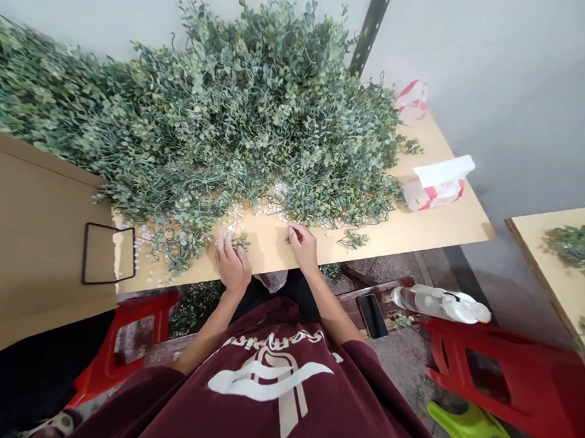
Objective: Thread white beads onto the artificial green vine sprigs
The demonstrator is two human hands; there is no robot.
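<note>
My left hand (232, 264) rests at the table's front edge, fingers stretched down toward loose small white pieces (232, 219). A short green leafy sprig (241, 241) lies right beside its fingers; I cannot tell whether they touch. To the right, my right hand (302, 246) is closed, thumb and fingertips pinched together over the tabletop. Whatever sits in that pinch is too small to make out. Just beyond both hands rises a large heap of artificial eucalyptus-like greenery (260, 103), with more white pieces along its near edge.
A cardboard box (31, 227) stands at the left of the table (412, 224). A tissue pack (435, 189) lies on the right. Below are a phone (372, 316), a clear bottle (437, 302) and red stools (526, 389). Another table (555, 257) with greenery is at far right.
</note>
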